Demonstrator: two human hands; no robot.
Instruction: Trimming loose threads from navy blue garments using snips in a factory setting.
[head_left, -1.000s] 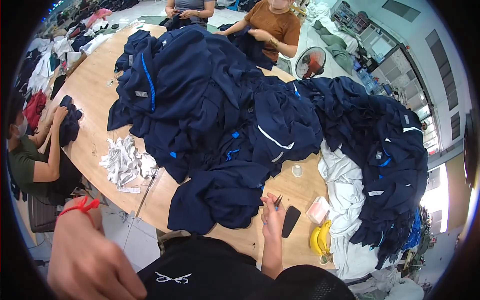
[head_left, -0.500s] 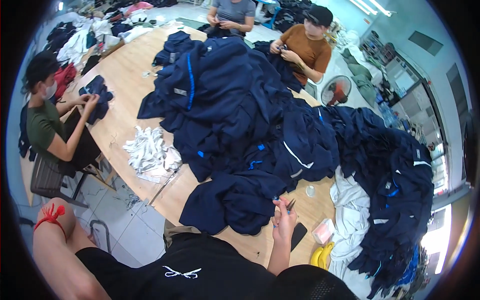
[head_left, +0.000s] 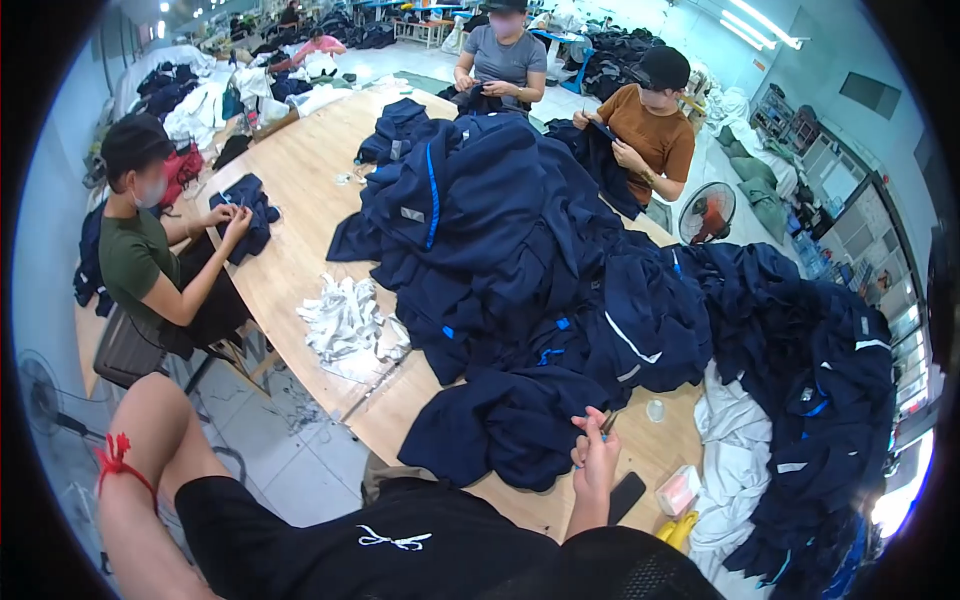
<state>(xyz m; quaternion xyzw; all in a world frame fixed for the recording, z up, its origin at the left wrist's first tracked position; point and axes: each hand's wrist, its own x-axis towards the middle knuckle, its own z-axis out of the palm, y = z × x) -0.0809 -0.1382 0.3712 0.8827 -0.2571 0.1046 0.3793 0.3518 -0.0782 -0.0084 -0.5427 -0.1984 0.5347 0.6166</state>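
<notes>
At five o'clock in the view, the right hand (head_left: pixel 594 462) has its fingers round small dark snips (head_left: pixel 609 423), tips upward, near a navy garment (head_left: pixel 500 430) at six. A black phone (head_left: pixel 627 498) lies just beside the wrist. The left hand (head_left: pixel 150 545), toward eight, hides its fingers; I can't tell its grip. White scraps (head_left: pixel 345 320) heap at nine.

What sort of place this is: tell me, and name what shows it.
Probably a garment workshop: navy garments are heaped on a wooden table, three co-workers around it handle dark cloth, and the person's right hand holds a small pointed tool.
</notes>
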